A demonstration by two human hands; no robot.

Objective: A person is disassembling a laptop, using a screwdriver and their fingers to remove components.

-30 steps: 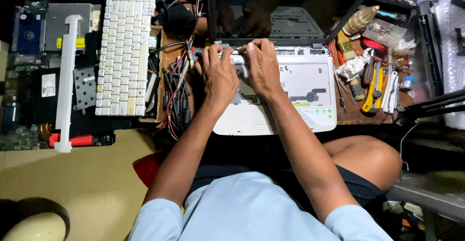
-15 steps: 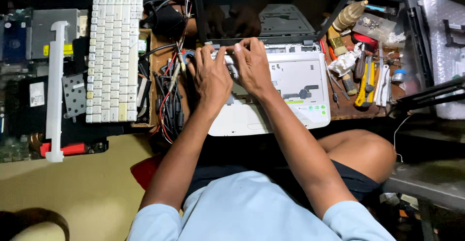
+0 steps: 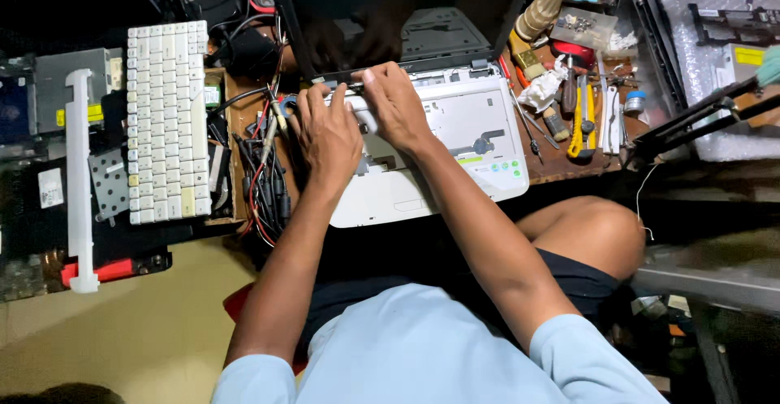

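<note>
White detached keyboard (image 3: pixel 166 120) lies well left of the fingers. Left hand (image 3: pixel 329 132) palm down, fingers curled onto the rear edge of the white laptop base (image 3: pixel 455 140) on the desk (image 3: pixel 569 164). Right hand (image 3: pixel 396 103) just beside it, fingers pressing the hinge strip; actual grip hidden. Yellow utility knife (image 3: pixel 582 120) far right.

I observe a light blue short-sleeved shirt; the sleeves end above the elbows, hems plain, no print or marking visible. Dark shorts, black or navy, cover the upper thighs. Both forearms are bare. My left hand (image 3: pixel 329 140) and right hand (image 3: pixel 396 105) are bare: no gloves, rings, watch or wristband that I can make out. One bare knee shows at the right.
</note>
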